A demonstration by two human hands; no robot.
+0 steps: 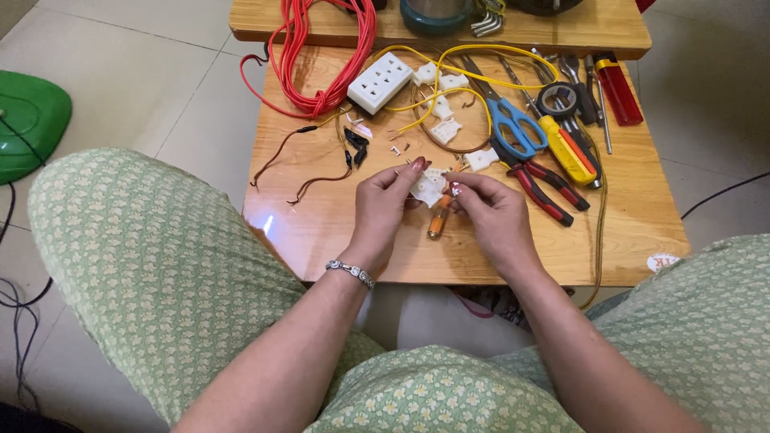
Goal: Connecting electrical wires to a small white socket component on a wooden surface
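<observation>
Over the low wooden table (321, 232), my left hand (383, 205) and my right hand (493, 210) meet on a small white plastic socket part (427, 188). Both pinch it between thumb and fingers. Under the hands an orange-handled screwdriver (438, 218) lies on the table top. A silver bracelet (350, 272) circles my left wrist. More white plastic pieces (446, 129) and yellow wire (449, 84) lie just beyond my fingers.
Behind are a white multi-socket block (379, 82), a coil of red cable (321, 48), blue-handled scissors (513, 128), red-handled pliers (549, 188), a yellow utility knife (565, 148), a tape roll (557, 99) and a red lighter (618, 88). A green object (28, 120) sits on the floor, left.
</observation>
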